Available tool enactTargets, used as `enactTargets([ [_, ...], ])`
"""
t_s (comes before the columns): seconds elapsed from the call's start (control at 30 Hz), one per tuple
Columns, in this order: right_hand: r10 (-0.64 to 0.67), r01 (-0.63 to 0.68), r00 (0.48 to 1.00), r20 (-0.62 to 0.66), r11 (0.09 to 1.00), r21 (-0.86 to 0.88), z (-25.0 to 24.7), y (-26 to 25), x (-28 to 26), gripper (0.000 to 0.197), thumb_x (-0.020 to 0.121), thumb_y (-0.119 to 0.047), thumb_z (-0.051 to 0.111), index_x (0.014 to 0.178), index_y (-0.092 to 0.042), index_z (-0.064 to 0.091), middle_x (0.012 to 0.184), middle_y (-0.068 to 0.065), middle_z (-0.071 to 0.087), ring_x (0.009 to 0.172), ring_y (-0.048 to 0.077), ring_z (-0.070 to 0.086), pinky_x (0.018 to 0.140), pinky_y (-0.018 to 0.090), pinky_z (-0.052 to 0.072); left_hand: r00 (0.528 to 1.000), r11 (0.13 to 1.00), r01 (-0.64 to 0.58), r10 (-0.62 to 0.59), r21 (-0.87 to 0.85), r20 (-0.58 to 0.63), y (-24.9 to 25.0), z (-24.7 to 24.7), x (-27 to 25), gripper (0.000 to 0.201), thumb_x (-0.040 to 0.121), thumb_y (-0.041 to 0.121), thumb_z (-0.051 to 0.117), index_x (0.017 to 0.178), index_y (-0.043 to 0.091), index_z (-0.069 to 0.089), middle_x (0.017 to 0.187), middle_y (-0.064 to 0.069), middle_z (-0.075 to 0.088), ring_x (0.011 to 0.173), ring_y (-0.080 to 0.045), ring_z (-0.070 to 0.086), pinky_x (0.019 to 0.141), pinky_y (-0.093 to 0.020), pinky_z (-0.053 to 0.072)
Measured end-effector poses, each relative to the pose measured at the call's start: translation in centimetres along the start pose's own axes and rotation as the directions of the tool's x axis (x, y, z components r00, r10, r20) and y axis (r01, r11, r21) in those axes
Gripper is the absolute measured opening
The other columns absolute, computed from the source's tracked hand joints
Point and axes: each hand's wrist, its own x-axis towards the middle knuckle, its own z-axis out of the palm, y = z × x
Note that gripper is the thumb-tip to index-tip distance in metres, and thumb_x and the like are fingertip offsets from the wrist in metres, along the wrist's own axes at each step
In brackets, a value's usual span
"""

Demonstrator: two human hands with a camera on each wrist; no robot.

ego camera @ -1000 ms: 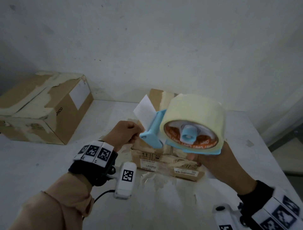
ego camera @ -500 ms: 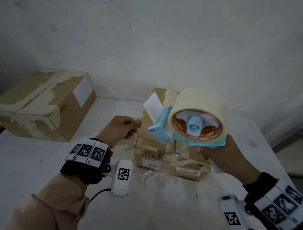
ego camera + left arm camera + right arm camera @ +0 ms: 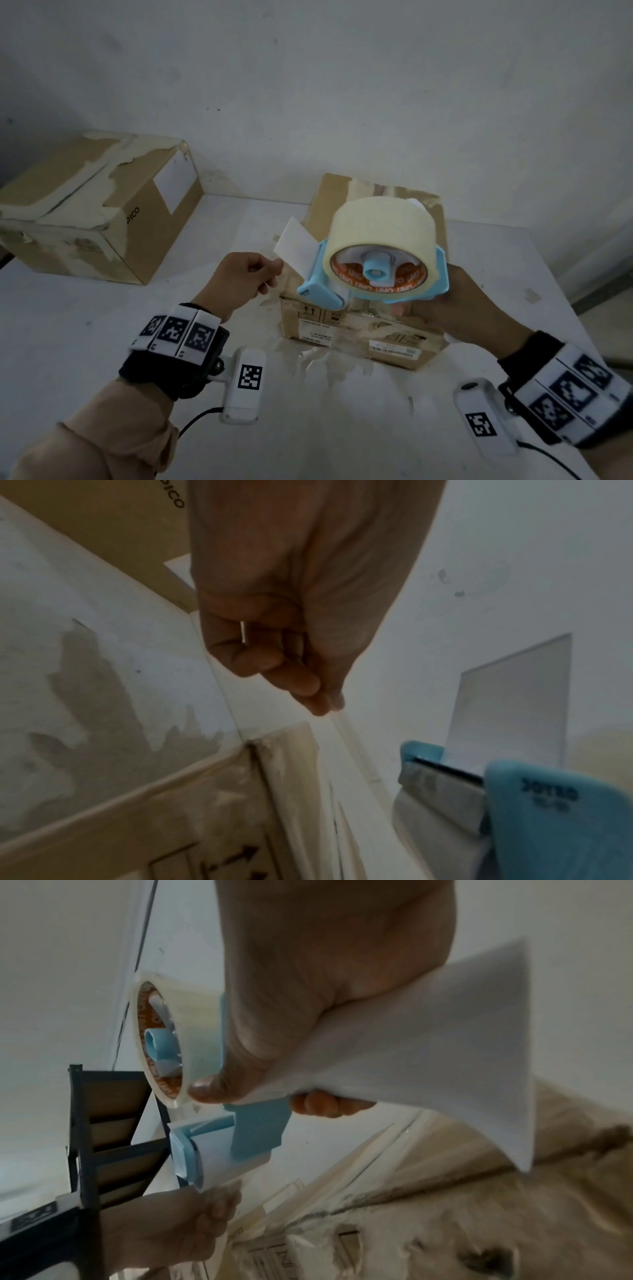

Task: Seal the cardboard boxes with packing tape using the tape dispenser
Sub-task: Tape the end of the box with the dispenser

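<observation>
My right hand (image 3: pixel 452 298) grips a light-blue tape dispenser (image 3: pixel 322 291) carrying a cream tape roll (image 3: pixel 380 219), held in the air over a small cardboard box (image 3: pixel 342 322). A short flap of tape (image 3: pixel 296 243) sticks up to the left from the dispenser's mouth. My left hand (image 3: pixel 274 274) hovers just left of that flap with its fingers curled and its fingertips pressed together. In the left wrist view the hand (image 3: pixel 322 702) holds nothing visible, and the flap (image 3: pixel 514 696) stands apart from it. The right wrist view shows the thumb and fingers (image 3: pixel 329 1104) wrapped round the dispenser (image 3: pixel 260 1129).
A larger cardboard box (image 3: pixel 96 205) with torn tape sits at the table's back left. The white table (image 3: pixel 308 428) bears tape scraps in front of the small box. A wall runs close behind. A dark shelf frame (image 3: pixel 103 1110) shows in the right wrist view.
My left hand, which was at the base of the tape flap, came off it and now sits just beside its lower corner. The dispenser has stayed over the small box.
</observation>
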Motion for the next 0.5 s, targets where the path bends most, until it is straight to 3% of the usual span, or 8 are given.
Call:
enactTargets([
  [0.13,0.029,-0.027,0.999,0.021,0.998,-0.06,-1.8,0.7,-0.3,0.048,0.036,-0.052,0.081,0.082,-0.043,0.07,0.084,-0.02,0.072,0.081,0.0,0.067,0.068,0.014,0.052,0.997,0.998,0.04,-0.042,-0.042,-0.061,-1.9,-1.6,-0.4,0.024,0.088,0.02,0.06,0.066,0.01,0.062,0.047,0.006,0.059,0.039,-0.001,0.047,0.053,-0.023,0.039],
  [0.3,0.082,-0.077,0.996,0.029,0.989,-0.125,-2.2,2.0,-0.9,0.058,0.028,-0.069,0.078,0.082,-0.05,0.067,0.085,-0.018,0.072,0.08,0.007,0.069,0.068,0.025,0.056,0.998,0.996,0.055,-0.057,-0.074,-0.029,-2.5,-0.7,-1.0,0.019,0.09,0.019,0.057,0.072,0.013,0.061,0.063,-0.003,0.059,0.037,0.001,0.047,0.048,-0.019,0.037],
  [0.4,0.064,-0.061,0.998,0.019,0.989,-0.132,-2.4,2.0,-1.0,0.058,0.024,-0.072,0.075,0.078,-0.054,0.066,0.078,-0.025,0.07,0.074,-0.002,0.066,0.06,0.014,0.053,0.998,0.997,0.049,-0.051,-0.053,-0.045,-2.3,-0.5,-0.7,0.022,0.089,0.022,0.058,0.07,0.012,0.062,0.062,0.0,0.06,0.037,0.001,0.047,0.046,-0.017,0.037],
  [0.5,0.069,-0.068,0.998,0.006,0.991,-0.118,-2.5,1.9,-0.9,0.049,0.026,-0.056,0.078,0.074,-0.054,0.066,0.074,-0.025,0.07,0.071,-0.005,0.065,0.059,0.011,0.051,0.998,0.998,0.041,-0.044,-0.054,-0.055,-2.1,-0.4,-0.4,0.025,0.089,0.024,0.059,0.067,0.012,0.062,0.06,0.003,0.06,0.037,0.001,0.047,0.047,-0.017,0.038],
])
